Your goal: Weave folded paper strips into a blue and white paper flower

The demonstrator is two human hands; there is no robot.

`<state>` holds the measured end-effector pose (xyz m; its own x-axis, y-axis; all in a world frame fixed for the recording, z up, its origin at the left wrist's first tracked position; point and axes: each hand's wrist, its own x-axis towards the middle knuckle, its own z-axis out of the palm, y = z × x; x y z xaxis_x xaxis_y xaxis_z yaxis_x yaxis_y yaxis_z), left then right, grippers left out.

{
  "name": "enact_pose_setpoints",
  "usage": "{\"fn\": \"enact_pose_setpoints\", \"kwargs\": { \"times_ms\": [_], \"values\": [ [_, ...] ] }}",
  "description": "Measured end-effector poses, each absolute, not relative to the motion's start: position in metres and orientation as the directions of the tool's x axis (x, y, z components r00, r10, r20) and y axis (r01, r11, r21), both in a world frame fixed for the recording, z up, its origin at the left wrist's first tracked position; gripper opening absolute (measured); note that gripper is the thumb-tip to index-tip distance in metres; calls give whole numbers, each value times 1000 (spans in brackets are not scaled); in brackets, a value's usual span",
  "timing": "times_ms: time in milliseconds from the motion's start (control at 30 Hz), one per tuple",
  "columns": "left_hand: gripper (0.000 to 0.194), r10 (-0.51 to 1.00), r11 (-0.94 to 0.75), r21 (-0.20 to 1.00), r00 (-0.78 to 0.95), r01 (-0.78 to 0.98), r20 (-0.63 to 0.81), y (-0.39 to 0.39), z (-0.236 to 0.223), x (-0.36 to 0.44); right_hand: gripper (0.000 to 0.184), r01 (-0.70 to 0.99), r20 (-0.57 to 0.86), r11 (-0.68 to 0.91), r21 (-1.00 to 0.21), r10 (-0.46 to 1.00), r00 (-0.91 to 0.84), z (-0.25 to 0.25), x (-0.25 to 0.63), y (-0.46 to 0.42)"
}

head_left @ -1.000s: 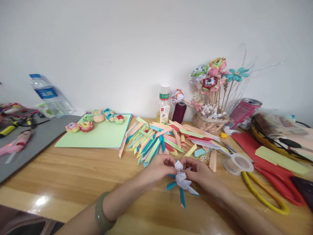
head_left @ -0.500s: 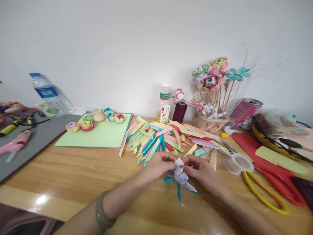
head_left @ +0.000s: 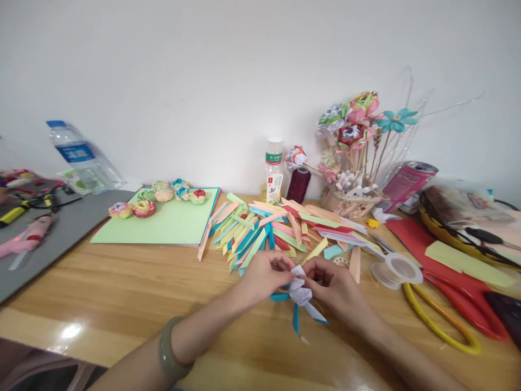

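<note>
white-and-blue paper piece swung slightly left | left hand, right hand: fingers curled, both hands pinching it

wall: plain, whitish | table: glossy, wood-grained, against the wall | light: bright glare near table's lower-left edge

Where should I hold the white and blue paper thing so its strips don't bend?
Maybe pinch its white upper end, from both sides, as the left hand and right hand do. That folded part looks compact; the thin blue strips stick out below, so they'd probably bend.
</note>
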<state>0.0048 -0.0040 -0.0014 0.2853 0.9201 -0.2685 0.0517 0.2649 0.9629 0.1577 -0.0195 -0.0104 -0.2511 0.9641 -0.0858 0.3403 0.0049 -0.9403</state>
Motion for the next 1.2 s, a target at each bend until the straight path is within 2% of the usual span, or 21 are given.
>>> {"fn": "enact_pose_setpoints", "kwargs": {
  "times_ms": [500,633,767,967,1100,1200],
  "values": [
    [9,929,197,968,287,155,-235,-5,-2,5,14,498,51,186,-847,961,-271,-5,160,-23],
    [5,957,95,970,248,225,-152,-7,-4,6,14,534,105,251,-807,952,-288,-5,161,-21],
    [4,956,50,981,275,186,-101,-8,-8,5,13,498,131,322,-805,916,-380,-3,162,-21],
    [4,949,17,989,308,147,-62,-9,-15,4,12,658,165,426,-621,892,-422,-9,167,-20],
    [3,950,46,992,303,116,-80,-9,-10,4,9,699,300,532,-478,847,-439,-14,172,-19],
    [20,947,175,985,274,-5,-167,-8,0,4,10,694,429,592,-409,796,-426,-13,175,-19]
  ]
}}
